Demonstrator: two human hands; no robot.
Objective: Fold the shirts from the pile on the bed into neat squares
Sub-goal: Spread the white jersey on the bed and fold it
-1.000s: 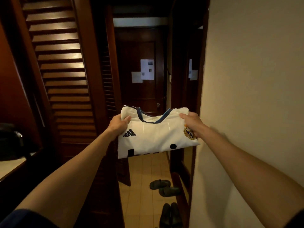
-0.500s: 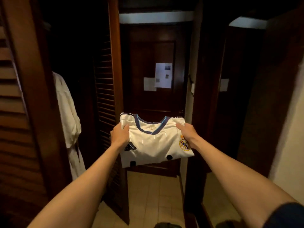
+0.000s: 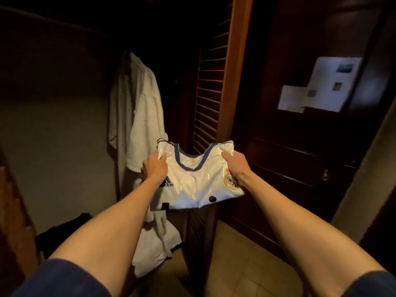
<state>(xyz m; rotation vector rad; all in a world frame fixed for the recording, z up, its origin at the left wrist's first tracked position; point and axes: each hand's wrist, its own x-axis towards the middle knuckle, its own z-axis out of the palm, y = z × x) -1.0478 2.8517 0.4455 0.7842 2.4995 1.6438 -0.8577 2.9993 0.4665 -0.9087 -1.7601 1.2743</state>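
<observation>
Folded white football jersey with blue V-collar and gold crest (image 3: pixel 194 181) held in mid-air at chest height, just right of the hanging white towelling bathrobe (image 3: pixel 137 116) and in front of the brown slatted wooden wardrobe door (image 3: pixel 211 93); left hand (image 3: pixel 155 168) fingers curled, gripping the jersey's left shoulder edge; right hand (image 3: pixel 234 162) likewise clamped on the right shoulder edge; only the top edge is held, lower half hangs loose. Risks: slippery fabric could slide and the fold fall open; bottom layer already sags; jersey could snag on the slatted door edge just behind it, or brush the bathrobe.
</observation>
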